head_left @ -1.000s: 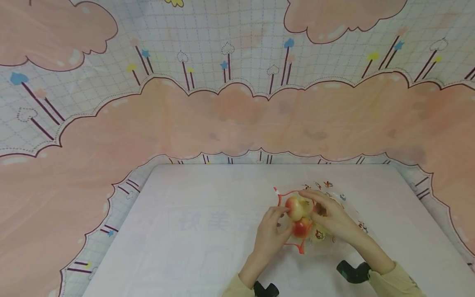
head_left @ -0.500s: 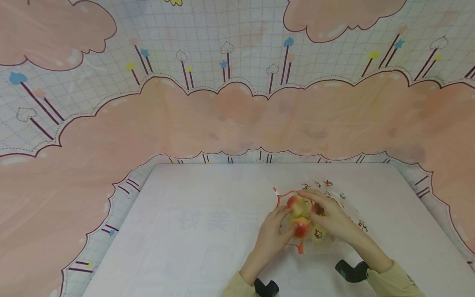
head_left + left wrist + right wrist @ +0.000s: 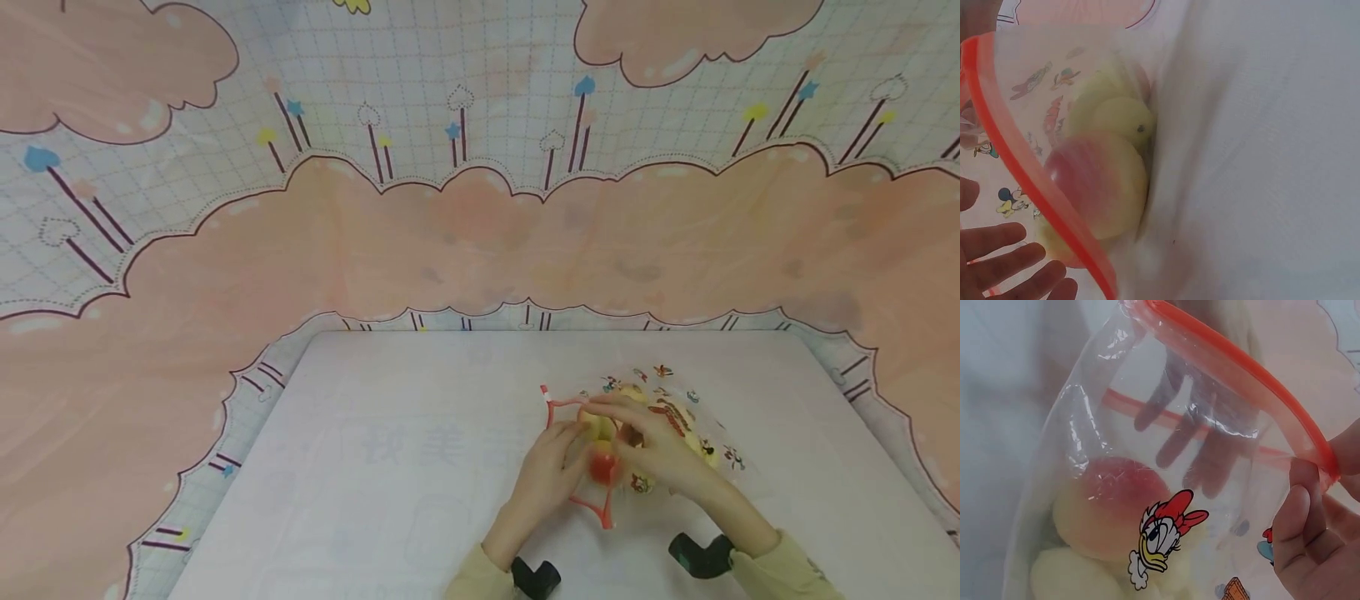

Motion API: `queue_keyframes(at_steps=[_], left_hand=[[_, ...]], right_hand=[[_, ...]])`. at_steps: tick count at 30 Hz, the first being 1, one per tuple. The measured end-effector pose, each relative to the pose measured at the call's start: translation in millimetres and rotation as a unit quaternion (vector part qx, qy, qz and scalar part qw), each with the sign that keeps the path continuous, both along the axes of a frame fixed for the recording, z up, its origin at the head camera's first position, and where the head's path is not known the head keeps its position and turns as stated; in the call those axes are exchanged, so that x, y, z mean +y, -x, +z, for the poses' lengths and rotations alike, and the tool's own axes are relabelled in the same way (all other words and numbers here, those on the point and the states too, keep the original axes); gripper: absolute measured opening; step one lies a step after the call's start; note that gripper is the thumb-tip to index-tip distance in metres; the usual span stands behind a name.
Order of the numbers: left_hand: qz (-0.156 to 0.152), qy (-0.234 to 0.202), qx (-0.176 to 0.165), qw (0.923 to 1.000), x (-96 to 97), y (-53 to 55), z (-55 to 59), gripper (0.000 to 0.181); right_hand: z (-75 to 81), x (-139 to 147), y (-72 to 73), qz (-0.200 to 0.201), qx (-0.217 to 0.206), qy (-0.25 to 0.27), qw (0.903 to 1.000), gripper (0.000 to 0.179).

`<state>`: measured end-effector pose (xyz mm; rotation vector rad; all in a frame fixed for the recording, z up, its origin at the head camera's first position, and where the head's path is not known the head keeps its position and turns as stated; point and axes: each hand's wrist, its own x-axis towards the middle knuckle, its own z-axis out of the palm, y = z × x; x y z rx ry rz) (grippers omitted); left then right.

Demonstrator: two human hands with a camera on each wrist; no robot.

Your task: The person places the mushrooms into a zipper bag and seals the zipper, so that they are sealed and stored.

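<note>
A clear zip bag (image 3: 594, 505) with a red zip edge and cartoon prints lies on the table, its mouth toward the left. Inside are several red-and-yellow apples, one (image 3: 1094, 187) close to the mouth and a paler one (image 3: 1124, 119) behind it. My right hand (image 3: 660, 446) pinches the red zip edge (image 3: 1260, 372) between thumb and fingers, keeping the mouth apart. At the mouth is my left hand (image 3: 551, 468), its fingers (image 3: 1172, 440) stretched out and seen through the film in the right wrist view. The left wrist view shows those fingers loosely spread, gripping nothing.
The white table (image 3: 360, 450) spreads around the bag. Behind it hangs a printed cloth (image 3: 480, 242) with cloud shapes. Black wrist pieces (image 3: 701, 556) sit at both sleeves near the front.
The left fingers were around an apple at the mouth; that apple now sits deeper in the bag. The right hand and the red mouth have shifted left and slightly nearer.
</note>
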<state>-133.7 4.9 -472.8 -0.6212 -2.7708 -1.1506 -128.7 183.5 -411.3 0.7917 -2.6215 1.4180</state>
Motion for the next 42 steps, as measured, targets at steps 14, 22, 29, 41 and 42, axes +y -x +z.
queue_keyframes(at_steps=[14, 22, 29, 41, 42], left_hand=[[0.027, -0.036, -0.01, 0.9989, -16.3, -0.7, -9.8, 0.03], [0.065, -0.088, 0.007, 0.994, -30.7, 2.9, -8.6, 0.026], [0.105, -0.126, -0.018, 0.9862, -41.7, 7.8, -12.8, 0.029], [0.123, -0.159, -0.003, 0.9796, -51.6, 18.7, -14.4, 0.031], [0.125, -0.16, -0.005, 0.9792, -52.0, 19.8, -14.4, 0.031]], right_hand=[[-7.7, -10.2, -6.3, 0.0, -0.023, 0.019, 0.9996, 0.049], [-7.4, -12.5, -9.4, -0.001, -0.058, 0.021, 0.9981, 0.05], [-8.0, -12.7, -9.1, 0.006, -0.054, 0.025, 0.9982, 0.049], [3.1, -9.1, -7.0, -0.001, -0.081, -0.028, 0.9963, 0.053], [5.1, -8.3, -6.9, -0.002, -0.084, -0.034, 0.9959, 0.053]])
